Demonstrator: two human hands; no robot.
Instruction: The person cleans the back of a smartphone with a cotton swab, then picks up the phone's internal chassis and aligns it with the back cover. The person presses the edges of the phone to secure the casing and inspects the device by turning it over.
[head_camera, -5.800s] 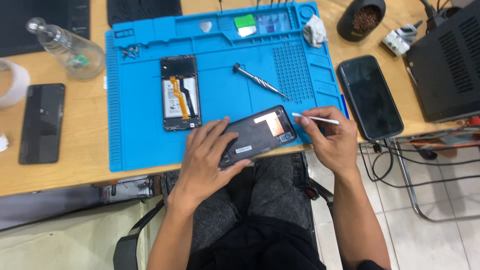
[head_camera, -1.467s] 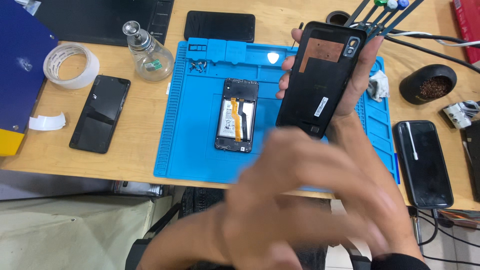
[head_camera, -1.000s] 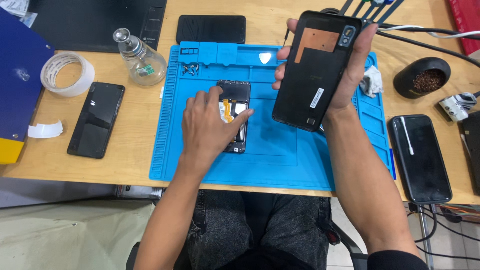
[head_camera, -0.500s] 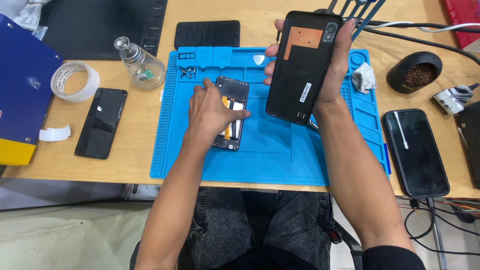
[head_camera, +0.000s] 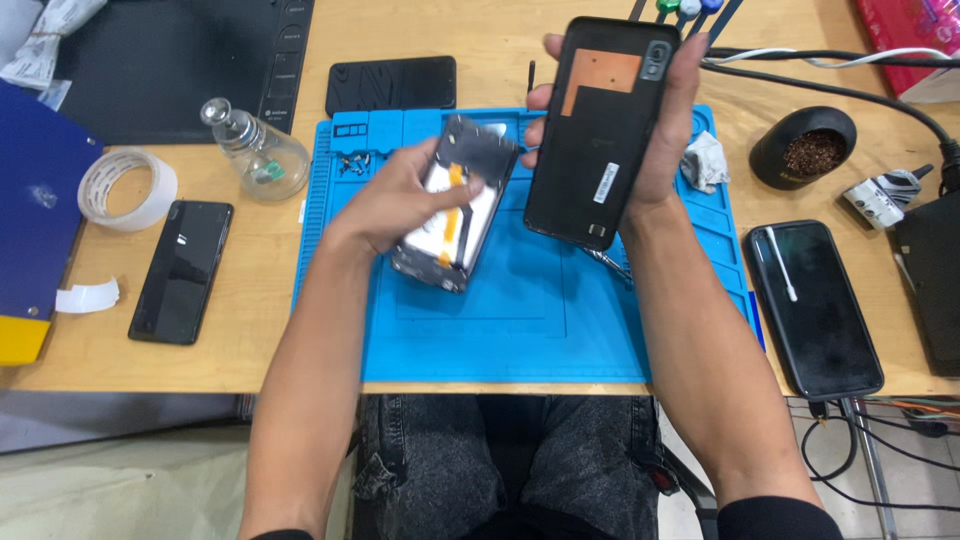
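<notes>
Opened black smartphone body (head_camera: 455, 215), its battery and orange flex cable showing, sits tilted in our left hand (head_camera: 400, 200), lifted just above the blue silicone repair mat (head_camera: 520, 320); our fingers curl around its left edge and hold it firmly. Our right hand (head_camera: 665, 140) grips the black plastic back cover (head_camera: 600, 130) with its copper-coloured patch, upright above the mat's upper half, thumb on the left edge and fingers wrapped over the right edge. Body and cover are just beside each other, nearly touching at their upper corners.

Left of the mat on the wooden table (head_camera: 260, 330) we see a clear glass dispenser bottle (head_camera: 255, 155), a roll of white tape (head_camera: 125, 190) and a dark phone lying flat (head_camera: 182, 270). Another dark phone (head_camera: 392, 85) lies beyond the mat. To the right a large black phone (head_camera: 815, 305) carries a white swab, near a round black cup of brown granules (head_camera: 805, 145).
</notes>
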